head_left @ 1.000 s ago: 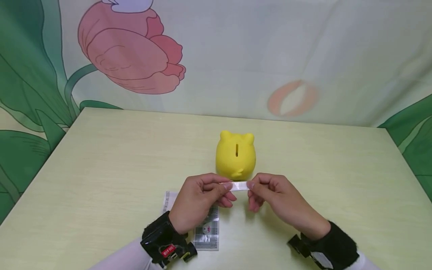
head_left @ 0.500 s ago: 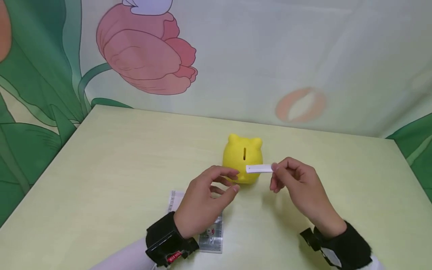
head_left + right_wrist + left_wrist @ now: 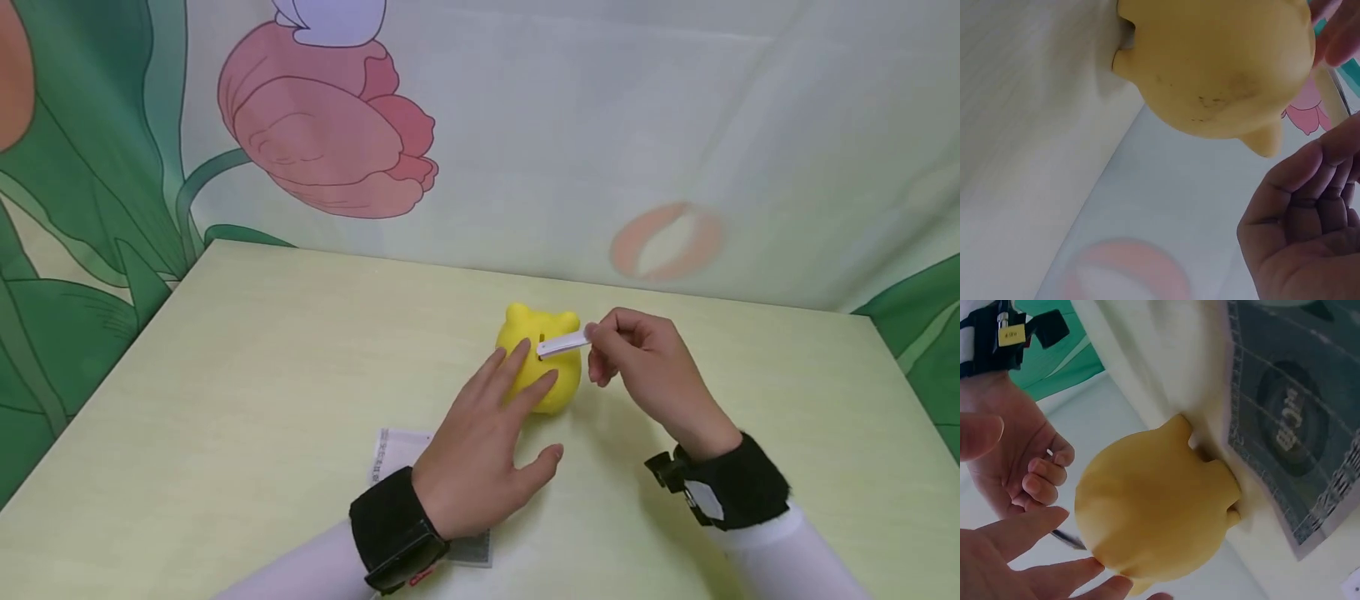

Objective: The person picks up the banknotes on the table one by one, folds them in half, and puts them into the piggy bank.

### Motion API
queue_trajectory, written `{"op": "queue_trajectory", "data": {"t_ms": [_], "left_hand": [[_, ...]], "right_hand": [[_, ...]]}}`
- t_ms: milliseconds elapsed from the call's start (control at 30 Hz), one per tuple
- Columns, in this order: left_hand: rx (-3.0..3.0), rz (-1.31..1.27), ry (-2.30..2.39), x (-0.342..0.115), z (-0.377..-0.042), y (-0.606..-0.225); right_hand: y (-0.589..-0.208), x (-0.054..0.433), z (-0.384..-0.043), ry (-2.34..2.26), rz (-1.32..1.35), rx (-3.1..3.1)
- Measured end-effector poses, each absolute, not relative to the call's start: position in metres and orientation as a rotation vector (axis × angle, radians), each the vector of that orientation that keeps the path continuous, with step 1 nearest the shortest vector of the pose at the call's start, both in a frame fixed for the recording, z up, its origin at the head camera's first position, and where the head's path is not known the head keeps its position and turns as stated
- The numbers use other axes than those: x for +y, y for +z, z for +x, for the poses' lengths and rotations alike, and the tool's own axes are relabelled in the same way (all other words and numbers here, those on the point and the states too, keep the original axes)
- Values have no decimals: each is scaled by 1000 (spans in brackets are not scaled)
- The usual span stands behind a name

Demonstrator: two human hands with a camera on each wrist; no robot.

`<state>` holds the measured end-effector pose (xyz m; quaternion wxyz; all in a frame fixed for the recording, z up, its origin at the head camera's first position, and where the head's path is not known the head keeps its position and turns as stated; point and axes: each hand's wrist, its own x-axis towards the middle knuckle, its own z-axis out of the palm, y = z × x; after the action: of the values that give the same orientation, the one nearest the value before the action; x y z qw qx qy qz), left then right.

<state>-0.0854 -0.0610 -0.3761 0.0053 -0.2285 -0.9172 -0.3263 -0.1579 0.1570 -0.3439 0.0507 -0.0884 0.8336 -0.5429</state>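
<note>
A yellow piggy bank (image 3: 564, 390) stands on the table with its coin slot facing up, two ears at the far side. My right hand (image 3: 648, 362) pinches one end of a narrow folded paper strip (image 3: 564, 343) between thumb and forefinger. The strip's free end lies over the slot; whether it has entered cannot be seen. My left hand (image 3: 487, 458) is spread, its fingertips resting on the near left side of the piggy bank, beside the slot. In the left wrist view the left fingers (image 3: 1054, 578) touch the rounded yellow body (image 3: 1147, 500).
Printed paper notes (image 3: 397, 450), grey and white, lie on the table partly under my left hand and wrist. A pale wooden table (image 3: 262, 375) extends around. Behind it hangs a curtain (image 3: 525, 150) with a pink flower print (image 3: 322, 142).
Both hands held the strip; the left let go and moved onto the piggy bank with fingers spread. The right hand carried the strip up and away from me, to the slot.
</note>
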Motion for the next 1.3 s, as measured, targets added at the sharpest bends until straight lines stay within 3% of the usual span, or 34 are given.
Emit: {"op": "queue_trajectory", "data": {"t_ms": [667,1300], "left_hand": [[-2791,-780,-825,-64,-87,-383],[-2818,-767,-821,-64,-87,-383]], "right_hand": [[-315,141,-181,-1115,-321,2859],[-320,101,-182,-1079,-328,3026]]}}
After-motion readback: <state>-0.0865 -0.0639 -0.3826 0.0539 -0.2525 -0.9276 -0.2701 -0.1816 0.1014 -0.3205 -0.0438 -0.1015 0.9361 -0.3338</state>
